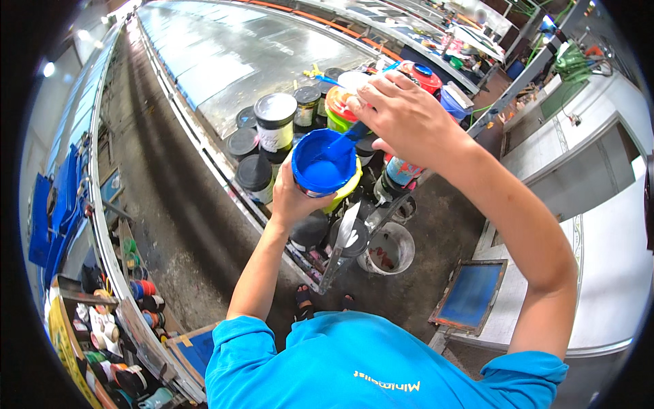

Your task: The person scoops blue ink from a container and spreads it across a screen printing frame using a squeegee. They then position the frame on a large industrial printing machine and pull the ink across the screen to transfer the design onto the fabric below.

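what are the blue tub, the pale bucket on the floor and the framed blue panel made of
Blue tub: likely plastic, smooth glossy rim.
Pale bucket: probably dull plastic; its thin wall looks stained.
Framed blue panel: matte blue sheet, perhaps mesh; scuffed frame, wood or metal unclear.

Blue shirt (pixel 371 351): we see a single pale word across it, upside down from our side.
White-topped tub (pixel 275 108): we find dark marks on its pale label (pixel 275 139), probably print, too blurred for us to read.
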{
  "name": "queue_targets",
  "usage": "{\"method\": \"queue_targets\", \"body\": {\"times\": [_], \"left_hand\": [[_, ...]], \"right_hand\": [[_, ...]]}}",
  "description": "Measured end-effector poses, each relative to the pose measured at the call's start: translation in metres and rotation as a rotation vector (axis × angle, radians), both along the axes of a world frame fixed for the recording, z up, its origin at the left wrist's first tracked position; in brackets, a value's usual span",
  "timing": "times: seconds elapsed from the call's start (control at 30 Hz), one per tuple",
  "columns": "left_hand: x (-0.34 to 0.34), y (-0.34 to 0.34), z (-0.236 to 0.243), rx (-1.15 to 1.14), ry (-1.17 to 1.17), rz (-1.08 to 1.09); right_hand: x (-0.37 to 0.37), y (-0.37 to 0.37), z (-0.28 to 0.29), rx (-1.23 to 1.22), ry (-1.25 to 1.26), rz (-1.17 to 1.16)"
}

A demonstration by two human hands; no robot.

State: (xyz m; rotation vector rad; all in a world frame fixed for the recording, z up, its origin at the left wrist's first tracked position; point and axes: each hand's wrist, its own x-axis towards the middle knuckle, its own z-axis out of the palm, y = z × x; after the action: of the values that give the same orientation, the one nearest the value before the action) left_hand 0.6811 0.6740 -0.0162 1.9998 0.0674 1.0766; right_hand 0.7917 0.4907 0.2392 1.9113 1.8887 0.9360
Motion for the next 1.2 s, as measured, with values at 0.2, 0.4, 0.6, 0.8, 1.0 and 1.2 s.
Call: {"method": "queue_targets", "body": {"times": [0.2,0.4,0.6,0.8,1.0,1.2], "left_hand": [[-0.051,0.001,0.021,0.094,0.078,0.025],[-0.079,-0.004,0.032,-0.009,0.172,0.058],[-0.087,-0.018,0.043,-0.246,0.085,0.047],[-0.093,-0.016,0.045,-0.156,0.174,0.145],[-0.091,-0.023,0.043,-0.110,0.248,0.149],[-0.076,-0.041,0.055,-0.048,0.217,0.111]], "right_hand": [[-0.020,0.019,0.025,-0.280,0.089,-0.165],[-0.043,-0.007,0.043,-0.012,-0.256,0.013],[-0.074,-0.062,-0.017,0.100,-0.188,-0.044],[-0.075,-0.134,-0.025,0.120,-0.011,-0.056],[-0.060,-0.179,-0.008,0.264,0.285,-0.117],[-0.045,-0.182,-0.009,0.361,1.204,-0.134]]}}
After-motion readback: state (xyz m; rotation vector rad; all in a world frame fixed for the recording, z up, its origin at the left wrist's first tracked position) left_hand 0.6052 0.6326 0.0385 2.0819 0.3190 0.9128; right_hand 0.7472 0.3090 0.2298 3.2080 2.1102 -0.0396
